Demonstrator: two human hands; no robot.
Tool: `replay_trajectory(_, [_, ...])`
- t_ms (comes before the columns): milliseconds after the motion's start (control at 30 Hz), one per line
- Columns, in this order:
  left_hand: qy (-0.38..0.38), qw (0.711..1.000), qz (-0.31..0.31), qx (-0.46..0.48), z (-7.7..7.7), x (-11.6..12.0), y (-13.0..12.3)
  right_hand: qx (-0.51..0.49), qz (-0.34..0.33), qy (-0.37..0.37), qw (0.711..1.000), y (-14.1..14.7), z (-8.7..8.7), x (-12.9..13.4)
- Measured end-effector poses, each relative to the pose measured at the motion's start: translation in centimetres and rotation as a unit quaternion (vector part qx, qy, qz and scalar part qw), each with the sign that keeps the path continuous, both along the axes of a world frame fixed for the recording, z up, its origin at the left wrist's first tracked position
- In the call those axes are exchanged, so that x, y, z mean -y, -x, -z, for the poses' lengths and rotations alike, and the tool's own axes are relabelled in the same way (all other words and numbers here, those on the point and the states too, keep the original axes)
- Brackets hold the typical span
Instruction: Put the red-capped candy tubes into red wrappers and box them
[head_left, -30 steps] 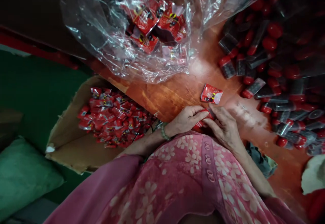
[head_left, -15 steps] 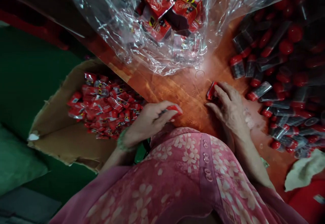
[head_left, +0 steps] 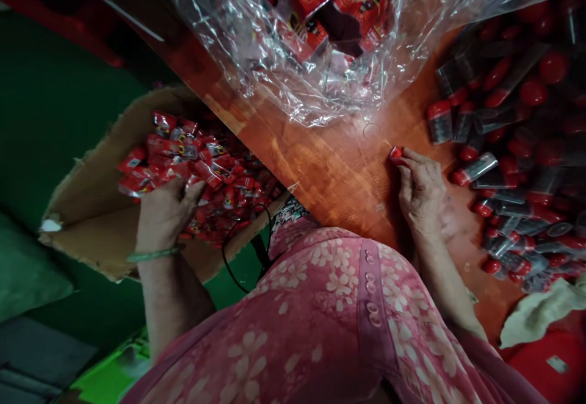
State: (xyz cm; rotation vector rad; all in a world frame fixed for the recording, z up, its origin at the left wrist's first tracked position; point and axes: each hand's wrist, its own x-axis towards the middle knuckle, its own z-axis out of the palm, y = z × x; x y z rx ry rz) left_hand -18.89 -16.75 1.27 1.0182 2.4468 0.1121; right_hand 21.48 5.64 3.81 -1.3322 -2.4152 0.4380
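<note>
My left hand (head_left: pixel 165 210), with a green bangle (head_left: pixel 154 254) at its wrist, is over the heap of small red printed packets (head_left: pixel 213 175) in the cardboard box (head_left: pixel 85 193). Its thumb stands apart from the fingers, whose tips are partly hidden among the packets. Above the orange tabletop (head_left: pixel 329 178), my right hand (head_left: pixel 423 187) pinches a small red packet (head_left: pixel 396 153) between thumb and fingertips. Most of that packet is covered by the fingers.
A clear plastic bag (head_left: pixel 311 108) with larger red printed packaging inside lies at the back of the table. Many clear tubes with red caps (head_left: pixel 473 169) are piled to the right. A pale cloth (head_left: pixel 542 312) and a thin ring (head_left: pixel 371 130) are on the tabletop.
My left hand has gone left from the table edge to the box, and the red packet it held no longer shows in it. My right hand has closed on its packet.
</note>
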Motion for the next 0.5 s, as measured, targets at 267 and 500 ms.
replay_trajectory(267, [-0.180, 0.973, 0.065, -0.132, -2.2, -3.6, -3.8, 0.029, 0.014, -0.043, 0.999, 0.8, 1.4, 1.1])
replay_trajectory(500, [-0.344, 0.870, 0.340, 0.089, -4.7, -13.5, -15.9, 0.060, -0.077, 0.010, 0.995, 0.3, 0.9, 2.2])
